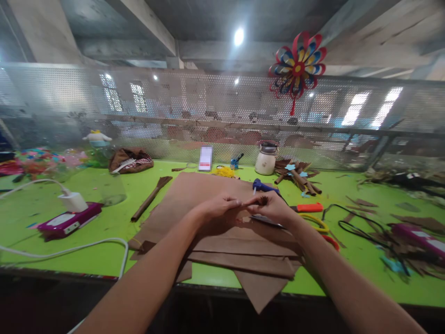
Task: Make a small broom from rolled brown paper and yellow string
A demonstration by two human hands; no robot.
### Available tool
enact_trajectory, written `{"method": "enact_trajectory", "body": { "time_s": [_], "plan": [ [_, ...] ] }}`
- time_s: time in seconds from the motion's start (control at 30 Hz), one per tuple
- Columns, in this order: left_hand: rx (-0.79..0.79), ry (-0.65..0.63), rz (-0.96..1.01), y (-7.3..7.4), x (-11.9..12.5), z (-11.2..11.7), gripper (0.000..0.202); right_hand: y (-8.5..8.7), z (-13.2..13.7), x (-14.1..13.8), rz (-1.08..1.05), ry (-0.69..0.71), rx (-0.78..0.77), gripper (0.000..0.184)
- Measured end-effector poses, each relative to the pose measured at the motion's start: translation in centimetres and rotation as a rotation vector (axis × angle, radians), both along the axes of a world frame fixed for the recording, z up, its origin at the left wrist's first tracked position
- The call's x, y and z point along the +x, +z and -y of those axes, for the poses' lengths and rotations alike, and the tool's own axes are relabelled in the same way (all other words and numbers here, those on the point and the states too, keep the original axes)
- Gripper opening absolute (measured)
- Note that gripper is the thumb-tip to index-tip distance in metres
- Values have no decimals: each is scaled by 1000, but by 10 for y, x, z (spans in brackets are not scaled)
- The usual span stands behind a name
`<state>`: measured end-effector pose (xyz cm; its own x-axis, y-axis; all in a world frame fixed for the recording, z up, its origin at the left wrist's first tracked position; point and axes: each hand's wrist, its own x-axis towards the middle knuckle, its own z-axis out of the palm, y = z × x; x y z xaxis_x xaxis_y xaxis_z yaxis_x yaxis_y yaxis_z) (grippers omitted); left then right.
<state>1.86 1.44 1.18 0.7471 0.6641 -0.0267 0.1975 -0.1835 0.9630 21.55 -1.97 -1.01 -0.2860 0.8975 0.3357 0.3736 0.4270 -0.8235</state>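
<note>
Over a pile of brown paper sheets [205,190], both hands pinch a narrow strip of brown paper [253,202] with a fringed end. My left hand [220,206] has its thumb and fingers closed on the strip's left end. My right hand [274,209] is closed around the fringed part, whose dark tips show above the fingers. Just behind the right hand lies a blue glue gun [264,187]. Beside the right wrist are an orange handle [308,208] and yellow and red loop handles [316,223], partly hidden by the forearm.
A rolled, fringed paper stick [151,198] lies left of the pile. Purple power strips [71,221] sit at both sides, with white and black cables [354,225]. Behind stand a phone [205,158], a lidded jar [266,160], and more paper rolls [302,178] before a perforated screen [208,102].
</note>
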Motion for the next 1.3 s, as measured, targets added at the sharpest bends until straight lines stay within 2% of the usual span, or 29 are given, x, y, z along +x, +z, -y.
{"method": "enact_trajectory", "body": {
  "time_s": [0.07,0.3,0.43,0.6,0.8,0.93,1.17,1.3],
  "plan": [
    [-60,-23,13,-3,-2,0,35,-1,-1,0,52,14,31,26],
    [-20,-8,-9,-8,-5,-5,38,-1,-2,-1,98,-30,71,25],
    [34,10,-50,-6,-4,-6,40,3,1,-3,91,-32,5,26],
    [72,-60,-32,-4,-2,-6,42,10,5,-2,51,-21,-60,33],
    [136,-65,-28,-4,-2,-6,45,8,5,1,-9,-56,-234,35],
    [123,-64,-45,-3,-2,-5,44,6,4,0,-25,-68,-223,34],
    [198,4,-135,-6,0,-8,42,9,7,0,-41,-87,-235,30],
    [294,17,-116,-5,3,-5,39,10,6,-2,34,-57,-152,28]
  ]
}}
